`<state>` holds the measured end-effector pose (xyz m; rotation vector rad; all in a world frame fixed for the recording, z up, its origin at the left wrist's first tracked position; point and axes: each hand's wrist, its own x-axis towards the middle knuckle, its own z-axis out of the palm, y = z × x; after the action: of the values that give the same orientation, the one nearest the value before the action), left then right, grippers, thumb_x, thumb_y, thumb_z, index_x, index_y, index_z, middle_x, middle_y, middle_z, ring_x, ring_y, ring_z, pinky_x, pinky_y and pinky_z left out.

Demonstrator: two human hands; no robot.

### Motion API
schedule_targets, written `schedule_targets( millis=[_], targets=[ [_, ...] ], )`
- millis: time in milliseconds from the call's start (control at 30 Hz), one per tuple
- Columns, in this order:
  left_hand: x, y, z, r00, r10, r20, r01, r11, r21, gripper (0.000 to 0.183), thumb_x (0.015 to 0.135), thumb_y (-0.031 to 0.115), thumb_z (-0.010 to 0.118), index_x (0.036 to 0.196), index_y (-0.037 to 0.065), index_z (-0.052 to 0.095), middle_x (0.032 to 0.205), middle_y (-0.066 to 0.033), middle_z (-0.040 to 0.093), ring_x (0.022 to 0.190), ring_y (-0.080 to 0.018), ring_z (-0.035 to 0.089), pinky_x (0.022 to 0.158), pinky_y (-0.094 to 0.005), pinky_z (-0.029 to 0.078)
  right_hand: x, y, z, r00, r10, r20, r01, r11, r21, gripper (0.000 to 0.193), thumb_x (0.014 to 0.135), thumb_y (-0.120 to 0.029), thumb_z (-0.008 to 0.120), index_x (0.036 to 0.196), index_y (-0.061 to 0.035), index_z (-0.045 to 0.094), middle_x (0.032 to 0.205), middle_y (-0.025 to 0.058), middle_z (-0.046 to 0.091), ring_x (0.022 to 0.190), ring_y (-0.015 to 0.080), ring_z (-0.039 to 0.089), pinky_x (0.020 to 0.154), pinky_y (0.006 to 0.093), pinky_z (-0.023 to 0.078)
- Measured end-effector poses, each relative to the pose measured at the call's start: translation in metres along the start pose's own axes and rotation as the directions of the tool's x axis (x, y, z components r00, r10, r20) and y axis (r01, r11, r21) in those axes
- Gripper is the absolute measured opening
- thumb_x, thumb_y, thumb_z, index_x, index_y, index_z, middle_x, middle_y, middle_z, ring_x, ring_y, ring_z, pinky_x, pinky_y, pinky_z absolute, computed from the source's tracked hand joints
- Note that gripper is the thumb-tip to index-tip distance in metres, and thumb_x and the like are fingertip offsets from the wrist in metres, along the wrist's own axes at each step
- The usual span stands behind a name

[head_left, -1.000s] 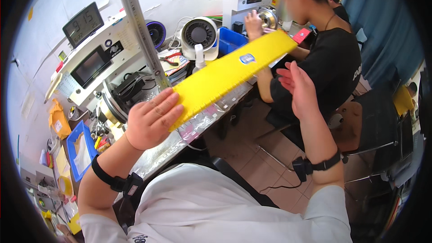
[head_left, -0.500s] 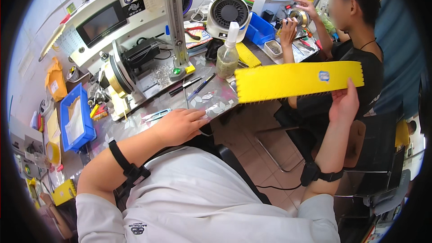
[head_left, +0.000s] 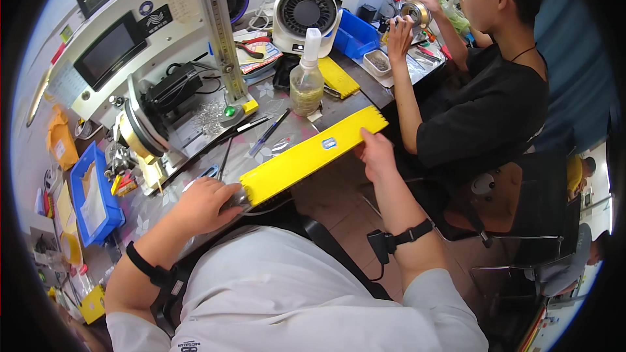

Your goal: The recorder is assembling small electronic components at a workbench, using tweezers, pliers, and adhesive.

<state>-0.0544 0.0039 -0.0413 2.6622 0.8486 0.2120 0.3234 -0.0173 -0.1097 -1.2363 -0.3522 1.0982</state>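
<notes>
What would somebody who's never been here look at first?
Probably the long yellow strip with jagged ends, across the middle: the right hand grips its far end, and the left hand is at its near end. Next, perhaps the white fan behind the bottle, then the blue tray on the left.

bright indoor light, dark fisheye edges

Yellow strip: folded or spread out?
Spread out: the yellow strip runs in one straight length from beside the left hand to the right hand, no fold showing.
</notes>
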Motion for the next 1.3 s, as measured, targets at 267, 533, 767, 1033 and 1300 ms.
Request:
schedule_targets(
  millis=[267,533,767,1033,1300],
  targets=[
    [0.014,0.007,0.008,0.999,0.044,0.012,-0.045,0.996,0.071,0.057,0.070,0.040,0.077,0.115,0.008,0.062,0.092,-0.0074,0.064,0.086,-0.0257,0.062,0.079,-0.0374,0.043,0.019,-0.009,0.008,0.997,-0.016,-0.076,-0.033,0.796,-0.605,0.033,0.093,-0.037,0.059,0.082,-0.0049,0.058,0.070,0.0030,0.057,0.061,0.0099,0.051,0.057,0.0248,0.041],
    [0.040,0.019,0.012,0.996,-0.091,0.013,0.089,0.990,0.111,0.063,0.068,0.047,0.075,0.116,0.009,0.062,0.107,-0.0093,0.060,0.092,-0.0255,0.060,0.077,-0.0389,0.045,0.034,-0.009,-0.003,0.979,-0.123,-0.162,-0.017,0.743,-0.669,0.035,0.092,-0.035,0.060,0.079,-0.0026,0.059,0.067,0.0033,0.055,0.059,0.0101,0.050,0.057,0.0252,0.040],
    [0.044,0.016,0.020,0.994,-0.086,-0.073,0.094,0.990,0.106,0.058,0.069,0.037,0.073,0.118,0.009,0.061,0.112,-0.0114,0.058,0.095,-0.0277,0.060,0.077,-0.0398,0.047,0.030,-0.015,0.000,0.863,-0.495,-0.104,0.177,0.488,-0.854,0.038,0.085,-0.033,0.069,0.075,0.0001,0.055,0.065,0.0091,0.056,0.060,0.0193,0.054,0.058,0.0352,0.044],
    [0.043,0.017,0.020,0.995,-0.073,-0.061,0.081,0.986,0.148,0.055,0.073,0.040,0.068,0.120,0.012,0.060,0.111,-0.0128,0.057,0.096,-0.0276,0.059,0.078,-0.0402,0.047,0.016,-0.036,0.063,0.792,-0.459,0.402,0.507,0.130,-0.852,0.036,0.077,-0.030,0.072,0.099,-0.0031,0.062,0.092,0.0133,0.063,0.092,0.0302,0.060,0.080,0.0406,0.047],
    [0.042,0.021,0.021,0.997,-0.049,-0.056,0.057,0.987,0.148,0.054,0.073,0.039,0.070,0.119,0.013,0.061,0.112,-0.0130,0.058,0.096,-0.0302,0.060,0.078,-0.0407,0.048,0.056,-0.046,0.091,0.901,-0.232,0.366,0.325,-0.197,-0.925,0.072,0.067,-0.038,0.076,0.124,-0.0011,0.052,0.123,0.0165,0.053,0.120,0.0324,0.047,0.101,0.0442,0.039]
  ],
)
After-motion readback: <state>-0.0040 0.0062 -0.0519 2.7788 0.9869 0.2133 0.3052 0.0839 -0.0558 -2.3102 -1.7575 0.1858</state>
